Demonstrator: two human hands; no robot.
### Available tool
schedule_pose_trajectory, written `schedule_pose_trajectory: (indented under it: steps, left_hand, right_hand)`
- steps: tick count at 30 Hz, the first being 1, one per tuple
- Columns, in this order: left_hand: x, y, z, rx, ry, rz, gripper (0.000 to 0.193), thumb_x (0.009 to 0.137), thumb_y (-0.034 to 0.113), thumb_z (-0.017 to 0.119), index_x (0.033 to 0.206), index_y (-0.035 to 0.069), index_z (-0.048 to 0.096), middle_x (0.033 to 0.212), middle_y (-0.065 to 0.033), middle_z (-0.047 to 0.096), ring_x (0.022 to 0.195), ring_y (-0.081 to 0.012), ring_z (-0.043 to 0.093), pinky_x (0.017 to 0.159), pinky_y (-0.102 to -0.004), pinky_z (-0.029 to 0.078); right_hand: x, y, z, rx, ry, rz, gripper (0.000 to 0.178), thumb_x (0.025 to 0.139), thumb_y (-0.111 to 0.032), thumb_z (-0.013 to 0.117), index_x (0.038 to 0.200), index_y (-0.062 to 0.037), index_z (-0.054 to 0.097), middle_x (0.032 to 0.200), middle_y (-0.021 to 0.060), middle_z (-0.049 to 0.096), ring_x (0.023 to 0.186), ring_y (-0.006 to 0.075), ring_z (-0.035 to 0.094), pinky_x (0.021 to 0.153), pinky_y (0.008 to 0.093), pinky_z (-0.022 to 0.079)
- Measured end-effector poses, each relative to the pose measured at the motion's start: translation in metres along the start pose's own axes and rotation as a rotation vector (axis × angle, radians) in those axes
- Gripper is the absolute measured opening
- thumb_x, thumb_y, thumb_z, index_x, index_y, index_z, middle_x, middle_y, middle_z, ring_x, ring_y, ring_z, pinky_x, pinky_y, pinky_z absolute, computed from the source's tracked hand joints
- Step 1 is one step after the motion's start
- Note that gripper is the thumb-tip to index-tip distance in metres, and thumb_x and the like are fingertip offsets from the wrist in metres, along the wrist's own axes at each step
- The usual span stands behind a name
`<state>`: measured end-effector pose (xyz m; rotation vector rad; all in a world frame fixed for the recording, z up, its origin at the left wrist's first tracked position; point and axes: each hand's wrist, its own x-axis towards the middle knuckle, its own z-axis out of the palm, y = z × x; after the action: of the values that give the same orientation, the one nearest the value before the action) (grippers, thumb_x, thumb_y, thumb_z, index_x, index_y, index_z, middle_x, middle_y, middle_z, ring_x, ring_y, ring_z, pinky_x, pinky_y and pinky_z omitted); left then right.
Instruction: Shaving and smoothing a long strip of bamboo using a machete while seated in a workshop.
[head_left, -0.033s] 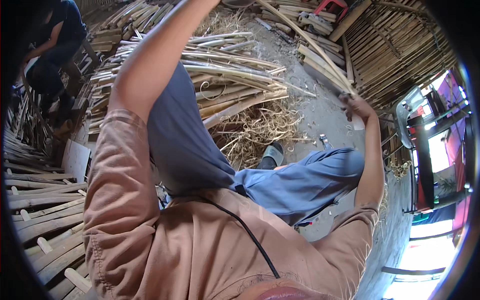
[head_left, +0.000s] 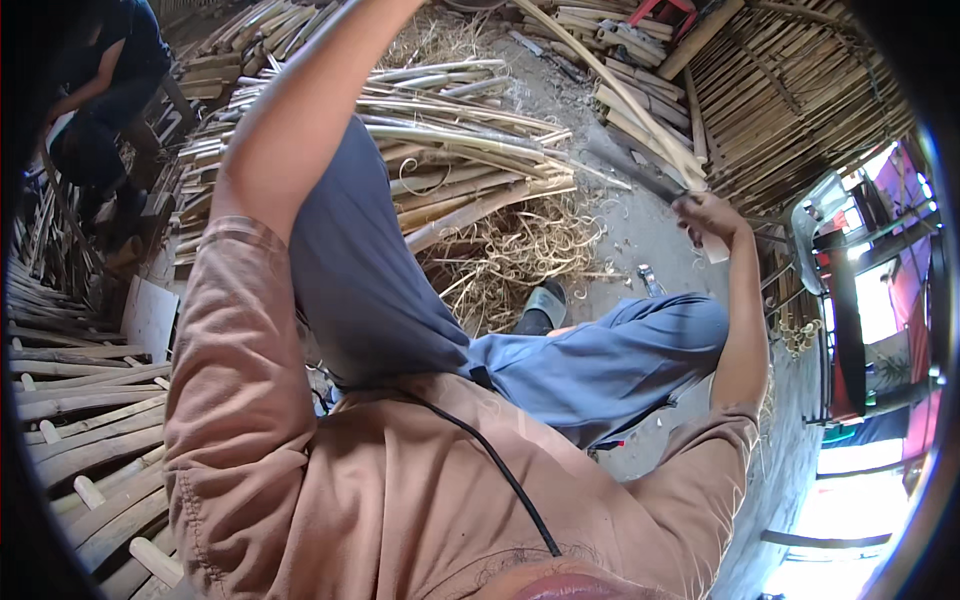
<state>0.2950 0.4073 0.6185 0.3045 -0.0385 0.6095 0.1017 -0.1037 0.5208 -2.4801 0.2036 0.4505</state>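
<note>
My right hand [head_left: 712, 216] is closed round the handle end of a long dark-bladed knife [head_left: 640, 175], whose blade points to the upper left. Against or just beside the blade lies the lower end of a long pale bamboo strip [head_left: 630, 95]. That strip slants from the top edge down to my right hand; whether it touches the fingers I cannot tell. Something small and white [head_left: 715, 247] shows below the hand. My left forearm [head_left: 325, 95] reaches up past the top edge, and the hand itself is out of the picture.
A heap of split bamboo strips [head_left: 450, 125] lies ahead, with curly shavings [head_left: 525, 255] beside my sandalled foot [head_left: 545, 305]. Bamboo pieces [head_left: 90, 430] fill the left. Another person [head_left: 110, 90] sits far left. A slatted bamboo panel [head_left: 800, 90] stands at the upper right.
The knife blade has shifted slightly and looks less blurred. The bamboo strip's lower end has moved a little. My left forearm has shifted slightly left.
</note>
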Motion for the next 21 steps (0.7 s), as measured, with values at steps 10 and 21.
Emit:
schedule_pose_trajectory:
  steps: [10,21]
  left_hand:
    - [-0.007,0.031,-0.011,0.273,-0.33,0.224,0.007,0.087,0.01,0.058,0.083,0.012,0.053,0.057,0.0016,0.044,0.042,-0.0095,0.04,0.036,-0.0258,0.031]
    - [-0.046,0.018,-0.004,0.293,-0.576,0.151,0.013,0.082,0.008,0.063,0.09,0.009,0.052,0.06,-0.0006,0.047,0.042,-0.01,0.041,0.037,-0.0261,0.029]
  right_hand:
    - [-0.008,-0.024,0.027,-0.213,-0.438,0.262,0.049,0.088,-0.032,0.074,0.13,-0.0122,0.059,0.084,0.0101,0.069,0.056,0.017,0.063,0.044,0.0319,0.052]
    - [0.003,-0.012,0.026,-0.173,-0.383,0.169,0.046,0.085,-0.021,0.076,0.127,-0.0117,0.06,0.079,0.0071,0.068,0.058,0.0158,0.064,0.045,0.031,0.052]
